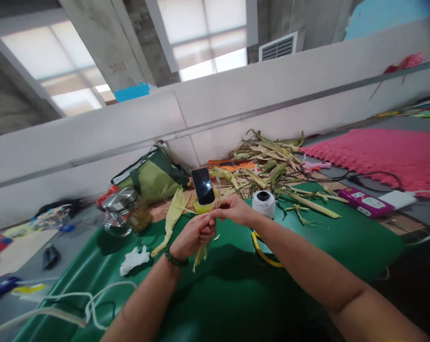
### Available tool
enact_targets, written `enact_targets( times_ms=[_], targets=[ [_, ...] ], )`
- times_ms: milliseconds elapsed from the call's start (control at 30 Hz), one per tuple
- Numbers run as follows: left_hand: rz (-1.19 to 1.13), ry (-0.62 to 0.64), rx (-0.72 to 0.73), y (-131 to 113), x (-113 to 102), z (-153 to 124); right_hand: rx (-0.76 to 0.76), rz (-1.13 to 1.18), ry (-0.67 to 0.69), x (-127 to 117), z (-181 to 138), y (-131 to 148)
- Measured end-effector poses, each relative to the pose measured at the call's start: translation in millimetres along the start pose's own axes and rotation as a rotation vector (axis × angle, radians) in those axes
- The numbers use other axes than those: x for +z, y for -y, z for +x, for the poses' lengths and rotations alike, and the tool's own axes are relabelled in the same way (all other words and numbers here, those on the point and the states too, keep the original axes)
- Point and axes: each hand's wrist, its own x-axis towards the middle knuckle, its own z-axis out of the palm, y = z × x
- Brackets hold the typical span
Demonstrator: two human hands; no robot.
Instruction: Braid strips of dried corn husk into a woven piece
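Note:
Over the green mat [218, 285], my left hand [193, 235] is closed on a bundle of corn-husk strips [200, 254] whose ends hang below the fist. My right hand [232, 209] pinches the upper end of the same strips, just in front of a dark phone [202, 185] propped upright. A white thread spool [264, 203] stands right of my right hand. A pale husk leaf [172, 216] lies left of my left hand. A green bead bracelet sits on my left wrist.
A pile of corn husks [268, 161] lies at the back by the white wall. A glass jar [119, 211], a green bag [153, 178] and a crumpled white tissue [133, 259] sit left. A pink mat [382, 154], a magenta box [364, 202] and cables are right. White cord [76, 304] loops at the front left.

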Motion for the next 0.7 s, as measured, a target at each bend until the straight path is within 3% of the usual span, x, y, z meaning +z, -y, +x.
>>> enact_targets(
  times_ms=[200, 367, 467, 600, 700],
  targets=[
    [0.218, -0.143, 0.153, -12.0, 9.9, 6.2, -0.017, 0.005, -0.146, -6.4, 1.8, -6.5],
    [0.106, 0.011, -0.042, -23.1, -0.3, 22.1, -0.021, -0.154, -0.252, -12.6, 1.6, -9.3],
    [0.015, 0.084, -0.156, -20.5, -7.4, 29.4, -0.004, -0.127, -0.252, -16.1, 3.7, -12.2],
    [-0.045, 0.075, -0.133, -12.0, -6.4, 34.0, 0.017, -0.058, -0.176, -20.2, 7.2, -14.8],
    [-0.052, 0.083, -0.066, -7.1, -1.5, 36.0, -0.016, -0.017, -0.254, -21.1, 8.5, -12.6]
  ],
)
